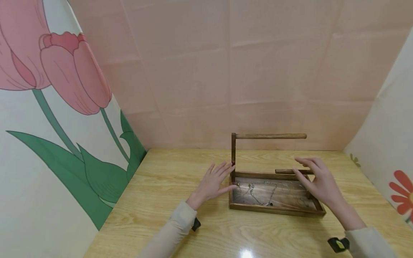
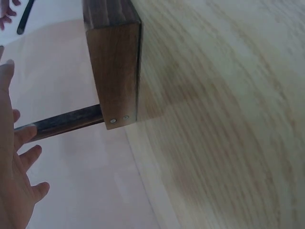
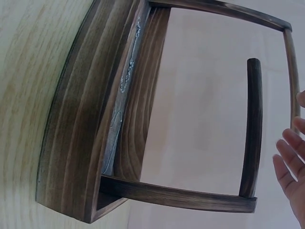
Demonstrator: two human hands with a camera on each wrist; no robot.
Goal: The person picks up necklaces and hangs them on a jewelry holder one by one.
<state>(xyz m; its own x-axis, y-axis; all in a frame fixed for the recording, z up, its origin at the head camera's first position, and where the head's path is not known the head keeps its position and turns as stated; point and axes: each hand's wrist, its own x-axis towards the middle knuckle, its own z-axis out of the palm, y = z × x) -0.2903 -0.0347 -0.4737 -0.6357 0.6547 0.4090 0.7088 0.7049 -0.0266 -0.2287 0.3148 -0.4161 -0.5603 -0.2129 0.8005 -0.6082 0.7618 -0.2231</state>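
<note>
A dark wooden jewelry stand has a shallow tray (image 1: 277, 210) on the table, with an upright post (image 1: 233, 150) at its left end. From that post a high bar (image 1: 271, 136) runs to the right; a lower bar (image 1: 284, 171) reaches left from the other end. Thin chains lie in the tray, among them a silvery necklace (image 3: 127, 78). My left hand (image 1: 211, 182), fingers straight and spread, is beside the tray's left end, its fingertips overlapping the post in the head view. Over the right end hovers my right hand (image 1: 322, 182), fingers extended and holding nothing; it partly hides the lower bar.
The stand sits on a wood-grain tabletop (image 1: 155, 200). Behind it rises a creased pink backdrop (image 1: 180, 79). A panel with painted tulips (image 1: 75, 71) borders the left, and a white panel with a red flower (image 1: 401, 191) the right. Dark wrist devices (image 1: 338, 245) sit at both cuffs.
</note>
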